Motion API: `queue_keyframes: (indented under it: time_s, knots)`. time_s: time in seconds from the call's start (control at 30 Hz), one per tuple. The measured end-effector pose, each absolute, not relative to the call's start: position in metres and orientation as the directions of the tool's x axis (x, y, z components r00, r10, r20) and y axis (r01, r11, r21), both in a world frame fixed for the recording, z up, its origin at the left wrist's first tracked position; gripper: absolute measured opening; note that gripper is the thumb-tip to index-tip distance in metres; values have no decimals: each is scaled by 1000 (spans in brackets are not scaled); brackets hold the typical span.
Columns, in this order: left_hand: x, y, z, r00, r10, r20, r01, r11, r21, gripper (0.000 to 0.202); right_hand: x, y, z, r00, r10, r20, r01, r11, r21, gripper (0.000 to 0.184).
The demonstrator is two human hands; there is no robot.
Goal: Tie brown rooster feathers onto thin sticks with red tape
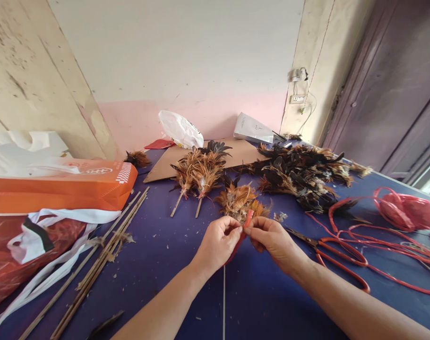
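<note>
My left hand (219, 241) and my right hand (270, 237) meet over the blue table (165, 255), both pinched shut on a feather duster (240, 202) of orange-brown feathers. A red string (248, 218) is wound at the base of the feathers, between my fingertips. The duster's thin stick (224, 297) runs down toward me between my forearms.
Two made dusters (198, 174) lie behind, on cardboard (165, 166). A heap of dark loose feathers (300, 172) lies at the right. Red-handled scissors (339, 259) and a bundle of red string (408, 210) are further right. Several thin sticks (101, 257) and orange and red bags (59, 186) are at the left.
</note>
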State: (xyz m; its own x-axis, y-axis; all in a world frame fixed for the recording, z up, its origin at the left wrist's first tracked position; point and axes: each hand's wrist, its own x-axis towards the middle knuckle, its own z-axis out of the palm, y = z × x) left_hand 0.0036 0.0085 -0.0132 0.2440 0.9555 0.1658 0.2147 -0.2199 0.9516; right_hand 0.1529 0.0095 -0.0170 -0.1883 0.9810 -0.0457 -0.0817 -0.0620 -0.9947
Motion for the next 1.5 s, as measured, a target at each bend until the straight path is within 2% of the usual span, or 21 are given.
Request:
queue_keyframes:
  time_s: [0.1,0.23,0.43,0.57,0.67,0.8,1.13,1.3,1.5]
  knots:
    - [2,9,-14,204,959,194,237,-241,941,21,154,10,-18,-232,972,-42,-147,-77,-986,23]
    - [4,7,-13,210,964,163,188,-204,961,25,154,9,-18,-248,968,-46,-254,-111,-961,25]
    - [7,7,-12,221,975,36,16,-40,999,27,155,12,-19,-231,973,-30,-341,-109,-934,23]
    - [7,6,-10,272,961,-44,-133,83,988,26,156,12,-19,-220,975,-36,-365,-117,-924,22]
    - [8,5,-9,298,953,-64,-178,121,976,27,155,12,-17,-204,979,-23,-377,-100,-921,24]
    - [9,4,-8,311,948,-64,-155,117,981,27,155,12,-17,-193,981,-13,-349,-81,-933,25]
    - [8,5,-13,230,973,29,39,-39,998,28,155,10,-17,-199,980,0,-316,-64,-947,23]
    - [8,5,-13,229,971,64,52,-78,996,26,155,10,-20,-193,981,-1,-298,-59,-953,22]
    - [8,7,-11,140,986,96,49,-103,993,20,155,13,-21,-212,977,-13,-350,-88,-933,21]
